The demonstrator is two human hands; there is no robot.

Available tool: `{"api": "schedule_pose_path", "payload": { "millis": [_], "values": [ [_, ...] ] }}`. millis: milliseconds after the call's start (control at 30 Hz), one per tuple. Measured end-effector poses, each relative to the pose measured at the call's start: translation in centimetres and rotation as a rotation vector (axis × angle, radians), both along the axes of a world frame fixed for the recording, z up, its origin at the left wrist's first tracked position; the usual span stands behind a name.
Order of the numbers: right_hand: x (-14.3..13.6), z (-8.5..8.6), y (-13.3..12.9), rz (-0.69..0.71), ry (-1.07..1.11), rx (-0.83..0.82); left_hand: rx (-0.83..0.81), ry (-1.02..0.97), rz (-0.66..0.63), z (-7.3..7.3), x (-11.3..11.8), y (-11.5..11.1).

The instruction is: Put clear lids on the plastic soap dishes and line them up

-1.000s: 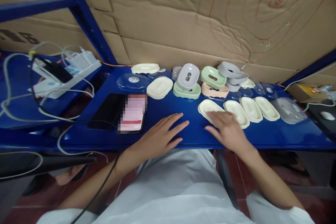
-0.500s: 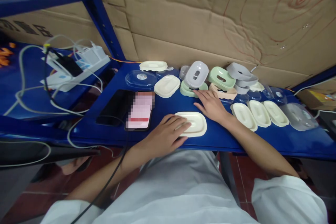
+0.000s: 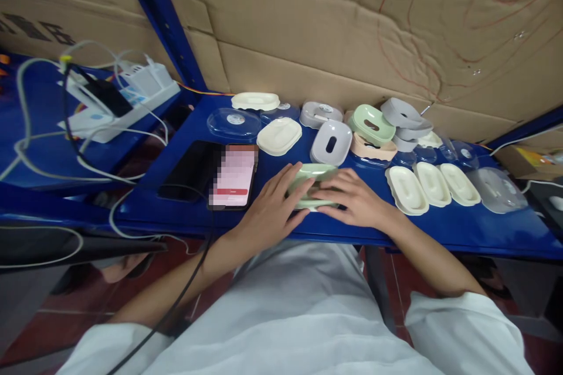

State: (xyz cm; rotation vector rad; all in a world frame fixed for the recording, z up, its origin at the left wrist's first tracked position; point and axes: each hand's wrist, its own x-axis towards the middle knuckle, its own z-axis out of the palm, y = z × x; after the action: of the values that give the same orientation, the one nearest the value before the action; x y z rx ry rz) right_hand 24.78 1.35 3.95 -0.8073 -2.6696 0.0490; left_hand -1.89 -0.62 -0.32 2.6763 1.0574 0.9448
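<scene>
In front of my body lies a light green soap dish part, held between both hands. My left hand grips its left side, with fingers stretched over the top. My right hand holds its right side, fingers bent across the middle. A thin pale edge shows under the green part; the rest of what lies beneath is hidden. Just behind the hands leans a grey soap dish piece with an oval slot. Another green slotted piece rests on a peach frame farther right.
Several cream trays line the right side, beside a clear cover. One cream dish and a clear lid sit at back left. A phone lies left of my hands. Cables surround a power strip.
My right hand has brought the green part from under the grey piece to the front, over the cream tray's spot. The grey piece now sits lower. My left hand has shifted onto the green part.
</scene>
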Motion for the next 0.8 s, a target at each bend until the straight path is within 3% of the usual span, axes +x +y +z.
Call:
{"api": "schedule_pose_path", "payload": {
  "millis": [100, 200, 367, 533, 700, 800],
  "values": [
    [-0.5, -0.7, -0.1, 0.051, -0.045, 0.000, -0.007, 0.021, -0.021, -0.4, -0.1, 0.2],
    [0.1, -0.7, 0.7, 0.049, 0.054, -0.029, 0.013, 0.035, -0.030, -0.5, -0.1, 0.2],
    [2.4, 0.0, 2.5, -0.253, 0.123, -0.023, 0.018, 0.033, -0.033, 0.1, 0.0, 0.0],
    [2.9, 1.3, 4.6, -0.285, 0.114, 0.009, 0.037, 0.056, -0.088, 0.5, 0.1, -0.2],
    [-1.7, 4.0, 11.1, -0.233, -0.073, 0.011, 0.015, 0.076, -0.226, 0.7, 0.0, -0.3],
    [-5.3, 4.2, 16.2, -0.221, -0.168, -0.019, 0.004, 0.077, -0.246, 0.8, -0.2, -0.4]
  ]
}}
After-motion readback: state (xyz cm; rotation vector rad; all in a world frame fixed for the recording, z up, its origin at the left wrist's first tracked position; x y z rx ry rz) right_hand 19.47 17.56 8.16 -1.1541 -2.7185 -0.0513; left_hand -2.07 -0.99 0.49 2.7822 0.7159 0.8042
